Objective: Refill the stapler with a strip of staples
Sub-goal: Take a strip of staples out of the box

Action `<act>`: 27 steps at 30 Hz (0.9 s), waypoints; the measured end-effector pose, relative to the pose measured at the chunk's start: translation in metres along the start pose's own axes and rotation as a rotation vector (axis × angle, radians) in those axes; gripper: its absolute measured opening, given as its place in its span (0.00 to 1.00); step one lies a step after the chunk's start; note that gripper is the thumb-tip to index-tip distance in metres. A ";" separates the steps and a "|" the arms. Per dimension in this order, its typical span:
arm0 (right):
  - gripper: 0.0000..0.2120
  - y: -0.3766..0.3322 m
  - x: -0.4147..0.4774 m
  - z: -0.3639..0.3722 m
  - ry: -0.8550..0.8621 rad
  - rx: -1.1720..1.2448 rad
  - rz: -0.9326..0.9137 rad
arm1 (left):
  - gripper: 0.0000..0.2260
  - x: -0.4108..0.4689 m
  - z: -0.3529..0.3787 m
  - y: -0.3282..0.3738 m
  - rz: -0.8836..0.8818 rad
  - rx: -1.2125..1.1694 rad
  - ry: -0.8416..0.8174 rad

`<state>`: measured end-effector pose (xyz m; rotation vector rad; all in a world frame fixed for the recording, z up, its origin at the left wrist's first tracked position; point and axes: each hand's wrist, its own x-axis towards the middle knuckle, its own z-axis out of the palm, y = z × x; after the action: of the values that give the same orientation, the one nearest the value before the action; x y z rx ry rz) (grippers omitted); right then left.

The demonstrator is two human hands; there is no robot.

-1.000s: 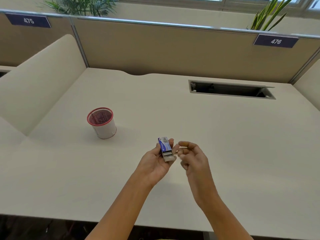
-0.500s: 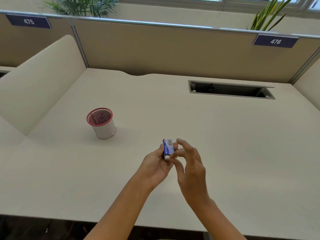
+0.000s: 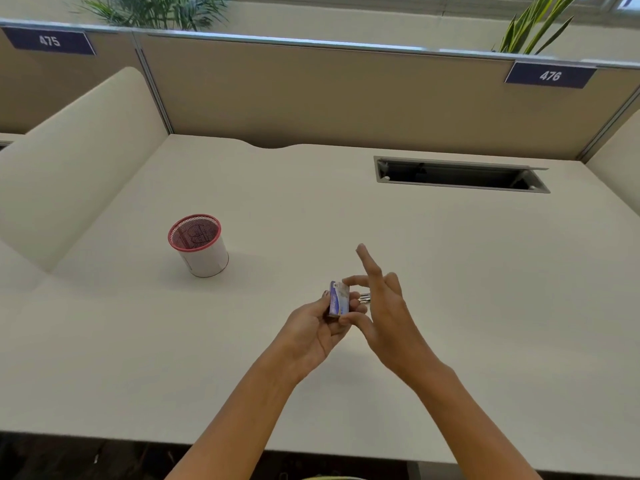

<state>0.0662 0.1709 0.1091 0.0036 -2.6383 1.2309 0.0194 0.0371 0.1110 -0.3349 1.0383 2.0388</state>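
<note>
My left hand (image 3: 311,336) holds a small blue and white staple box (image 3: 338,299) upright above the white desk (image 3: 485,271), near its front middle. My right hand (image 3: 391,317) is right beside the box, touching it with thumb and fingertips, its index finger pointing up. A short shiny metal piece (image 3: 365,298), which looks like a strip of staples, shows between the box and my right palm, pinched in my right fingers. No stapler is clearly in view.
A white mesh cup with a red rim (image 3: 199,244) stands to the left with something dark inside. A open cable slot (image 3: 460,174) is set into the desk at the back right. Beige partitions close the back and sides.
The box's drawer, open a second ago, is now pushed in. My right hand closed on the box, then spread its fingers, and a shiny strip now shows beside it.
</note>
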 end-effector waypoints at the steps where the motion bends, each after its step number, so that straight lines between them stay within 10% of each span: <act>1: 0.44 0.003 0.002 -0.001 -0.010 0.009 0.004 | 0.17 0.002 0.000 0.000 -0.007 0.001 -0.001; 14: 0.41 0.129 0.069 -0.054 0.178 -0.294 0.327 | 0.16 0.029 -0.042 -0.035 0.454 1.042 0.350; 22: 0.39 0.160 0.081 -0.055 0.145 -0.320 0.414 | 0.15 0.037 -0.057 -0.042 0.544 1.095 0.315; 27: 0.19 0.127 0.056 -0.031 0.150 -0.265 0.187 | 0.15 0.036 -0.057 -0.041 0.554 1.050 0.324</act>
<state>0.0050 0.2817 0.0438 -0.3721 -2.6930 0.8810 0.0210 0.0267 0.0323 0.2173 2.4186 1.5787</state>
